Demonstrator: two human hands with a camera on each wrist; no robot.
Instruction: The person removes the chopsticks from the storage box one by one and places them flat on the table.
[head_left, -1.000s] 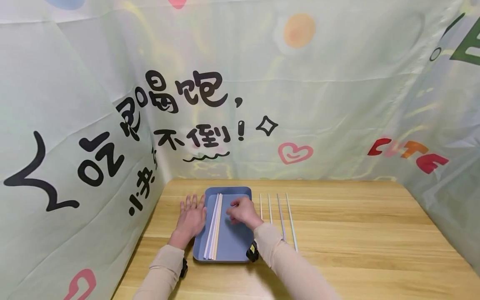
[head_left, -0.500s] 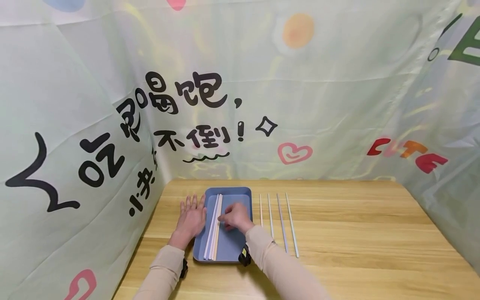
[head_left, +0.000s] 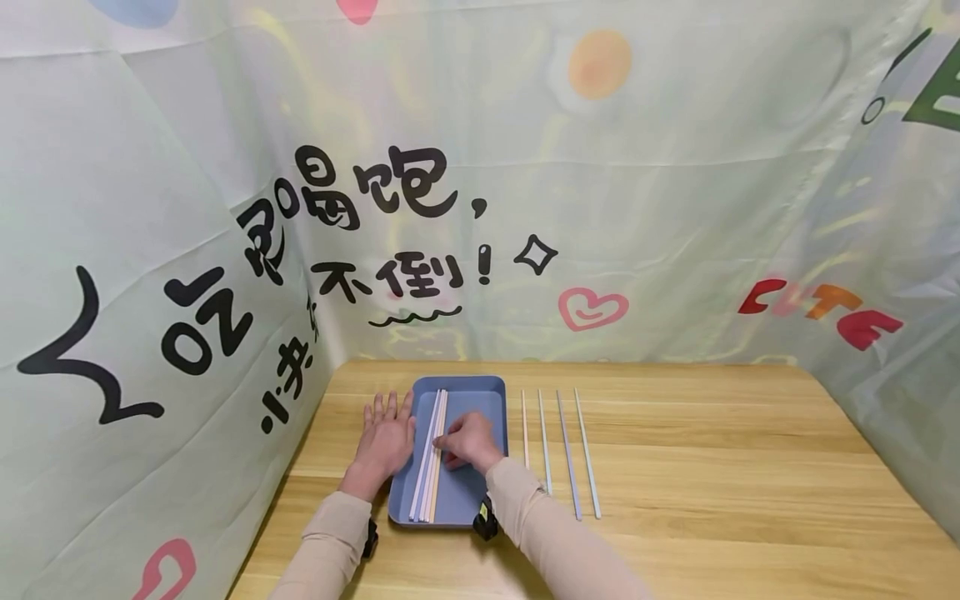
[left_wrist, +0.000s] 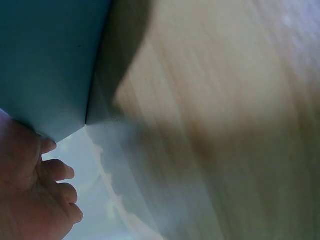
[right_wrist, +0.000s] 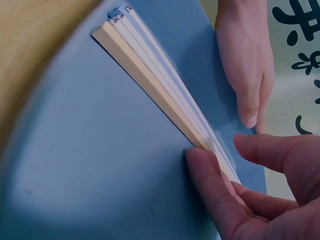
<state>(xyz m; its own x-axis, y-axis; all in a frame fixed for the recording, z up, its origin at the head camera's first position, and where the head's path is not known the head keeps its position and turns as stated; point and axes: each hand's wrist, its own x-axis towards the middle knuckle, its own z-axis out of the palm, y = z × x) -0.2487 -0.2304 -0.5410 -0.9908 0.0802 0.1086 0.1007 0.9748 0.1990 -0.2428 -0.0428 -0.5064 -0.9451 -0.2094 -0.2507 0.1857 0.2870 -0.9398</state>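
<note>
Left hand: fingers straight, at left rim of blue tray. Right hand: fingertips at yellow chopstick, right edge of bundle in tray; pinched or not, we cannot tell. Step, we judge: singling out one chopstick; next calls for firm pinch, avoiding close-packed neighbours. Right of tray: four spaced chopsticks; sleeve overlaps nearest.

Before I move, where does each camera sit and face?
Head: on the head, facing forward and down at tray, bundled chopsticks, tabletop; left grip, right grip, sleeves show.
Left wrist: on it, facing tray and tabletop; left grip shows.
Right wrist: on it, facing tray and bundled chopsticks; right grip, left grip show.
Head and right wrist share the bundled chopsticks.
</note>
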